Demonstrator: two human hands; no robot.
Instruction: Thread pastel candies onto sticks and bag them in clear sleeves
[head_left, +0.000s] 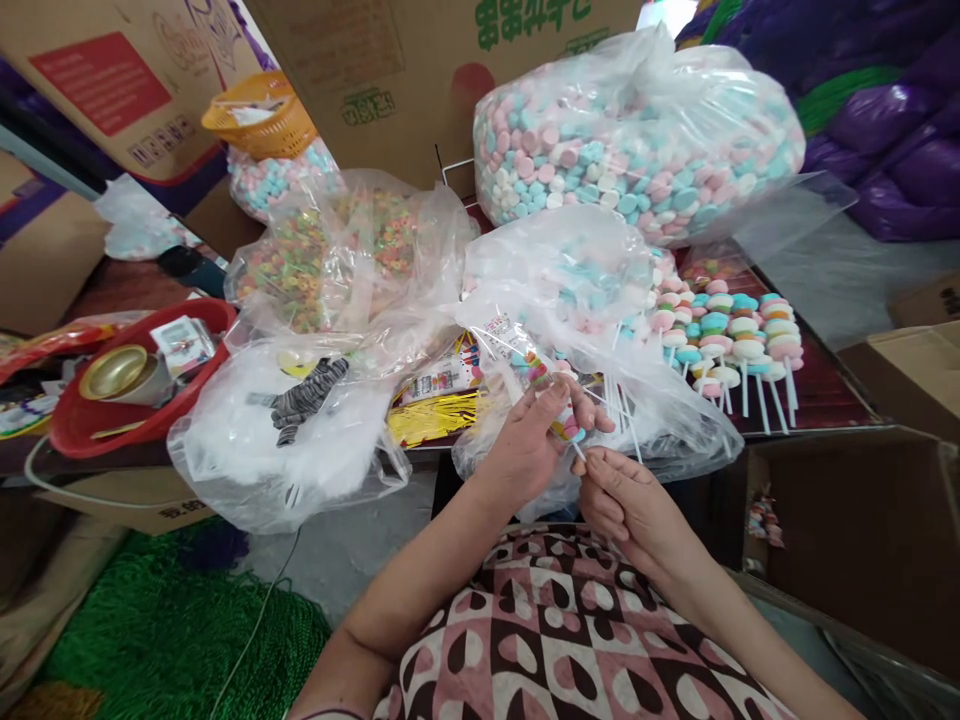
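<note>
A skewer (pixel 568 428) of sweets in a clear wrapper (pixel 504 338) is held near the front edge of the bench (pixel 832 402), its top tilted away from the body. The sweets are gripped between the thumb and fingers of the left hand (pixel 529 435), while the white stick (pixel 578 453) at the lower end is pinched by the fingertips of the right hand (pixel 624 490).

Just beyond the hands, pale marshmallows are contained in a bag (pixel 559 255). To the right of it, other skewers (pixel 746 335) are heaped, their sticks pointed mostly towards the front edge. To the left, yellow strips (pixel 435 417) are laid on the bench, and a grey striped cloth (pixel 309 395) is rested on a white bag (pixel 315 460). Farther left, a gold bowl (pixel 116 372) is held in a red basin (pixel 71 420). Behind, a large marshmallow sack (pixel 637 150) is set before a carton (pixel 420 60).
</note>
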